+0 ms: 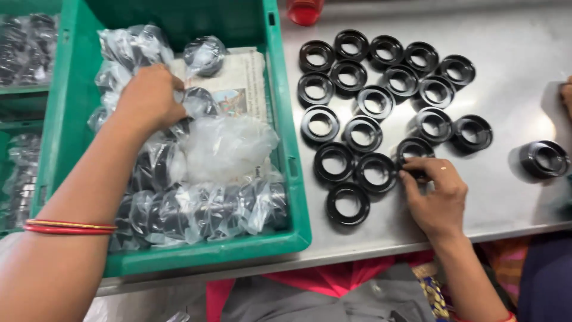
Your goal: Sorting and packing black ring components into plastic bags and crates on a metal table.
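Observation:
My left hand (149, 98) reaches into the green crate (286, 149) and closes on a plastic-wrapped black ring (193, 101) among several bagged rings (202, 209). My right hand (435, 194) rests on the steel table (512, 59), its fingertips on a black ring (414, 152) at the near edge of the group. Several bare black rings (363, 77) lie flat in rows on the table.
A folded newspaper (238, 80) lines the crate. One taller black ring (543, 158) stands apart at the right. A red cup (305, 11) is at the table's far edge. Another person's hand (566, 95) shows at the right border. More crates of bagged parts (24, 48) stand at the left.

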